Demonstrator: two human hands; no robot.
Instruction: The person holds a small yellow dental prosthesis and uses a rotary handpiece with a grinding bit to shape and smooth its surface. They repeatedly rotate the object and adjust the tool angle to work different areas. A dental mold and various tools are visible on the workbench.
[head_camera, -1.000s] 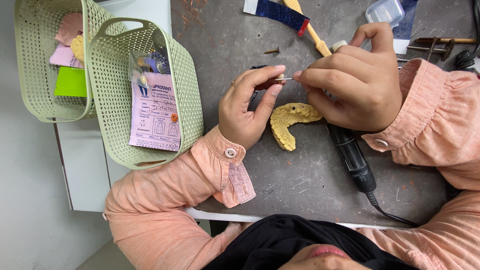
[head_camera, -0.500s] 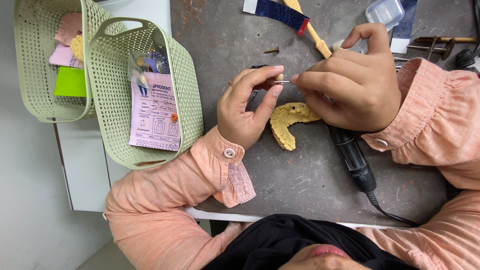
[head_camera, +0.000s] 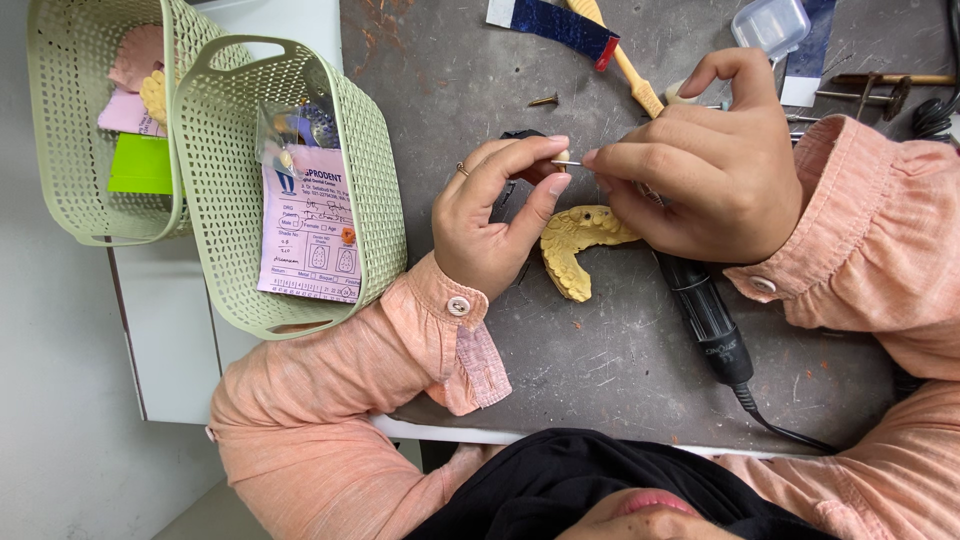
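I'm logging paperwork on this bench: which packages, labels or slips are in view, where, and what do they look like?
Paper form: in nearer green basket, rectangular, pink and white, dark print.
Clear bag: same basket, above the form.
Green card: farther green basket, bright rectangle.
Pink slip: above it.

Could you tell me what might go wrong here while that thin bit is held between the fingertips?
The thin metal bit is pinched only at the fingertips of the left hand and right hand, so it could slip and roll off the grey bench. The yellow dental cast lies just beneath the hands and might get knocked.
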